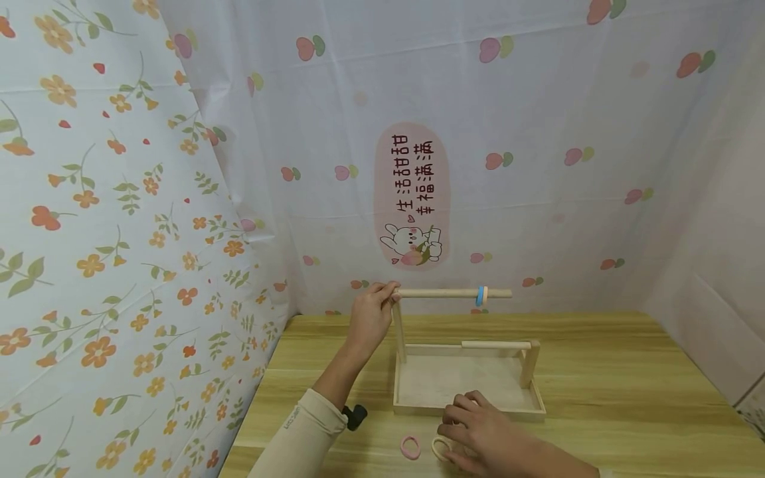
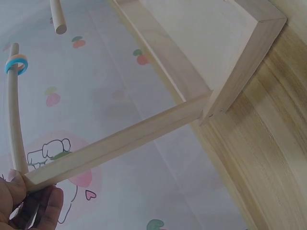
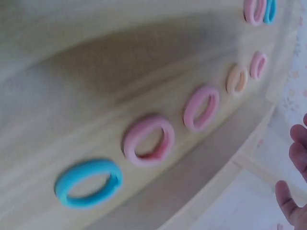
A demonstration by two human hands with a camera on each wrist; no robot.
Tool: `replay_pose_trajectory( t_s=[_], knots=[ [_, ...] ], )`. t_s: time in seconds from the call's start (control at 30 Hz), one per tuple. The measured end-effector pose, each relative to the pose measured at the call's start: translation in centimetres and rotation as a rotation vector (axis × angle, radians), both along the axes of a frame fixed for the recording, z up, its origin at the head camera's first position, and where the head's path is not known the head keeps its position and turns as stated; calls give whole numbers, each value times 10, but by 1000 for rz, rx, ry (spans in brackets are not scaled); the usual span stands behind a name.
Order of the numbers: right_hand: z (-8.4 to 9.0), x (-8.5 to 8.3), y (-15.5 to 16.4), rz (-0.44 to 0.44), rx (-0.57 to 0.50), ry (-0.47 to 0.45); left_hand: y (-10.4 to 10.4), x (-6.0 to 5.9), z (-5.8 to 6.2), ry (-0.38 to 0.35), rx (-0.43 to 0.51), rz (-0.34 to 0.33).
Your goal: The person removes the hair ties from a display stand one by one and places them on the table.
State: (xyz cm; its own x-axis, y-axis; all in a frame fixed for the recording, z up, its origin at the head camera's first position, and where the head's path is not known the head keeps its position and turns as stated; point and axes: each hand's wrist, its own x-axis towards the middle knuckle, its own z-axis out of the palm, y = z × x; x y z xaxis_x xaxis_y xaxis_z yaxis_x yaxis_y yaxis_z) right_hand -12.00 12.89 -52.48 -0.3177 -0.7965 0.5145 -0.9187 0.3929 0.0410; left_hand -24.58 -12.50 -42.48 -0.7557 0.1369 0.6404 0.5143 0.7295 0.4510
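A wooden stand [image 1: 400,332] has a tray base, with an upper rod [image 1: 436,293] at the top of its tall post. My left hand [image 1: 372,315] grips the corner where rod and post meet, thumb and fingers around it. A blue hair tie [image 1: 480,296] and a peach hair tie [image 1: 485,296] hang on that rod towards its free end. Over the table in front of the tray is my right hand [image 1: 487,435], fingers loosely bent and apart, close to a pale yellow hair tie [image 1: 441,449]. Nothing shows between those fingers in the right wrist view.
Left of the yellow one lies a pink hair tie [image 1: 410,447]. In the right wrist view several more lie along the table, including a blue hair tie [image 3: 88,183]. A shorter rod [image 1: 496,345] tops the lower post. Beside the left sleeve is a black object [image 1: 355,417].
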Motion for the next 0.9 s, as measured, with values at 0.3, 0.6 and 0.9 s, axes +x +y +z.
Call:
replay_pose_trajectory(
  t_s=[0.3,0.6,0.9],
  knots=[
    [24,-23,16,-81,-89,139,0,0,-1,12,2,0],
    [44,-43,36,-176,-97,156,0,-1,-2,9,10,-7],
    [60,-56,49,-238,-83,160,1,0,0,-27,16,-2]
  ],
)
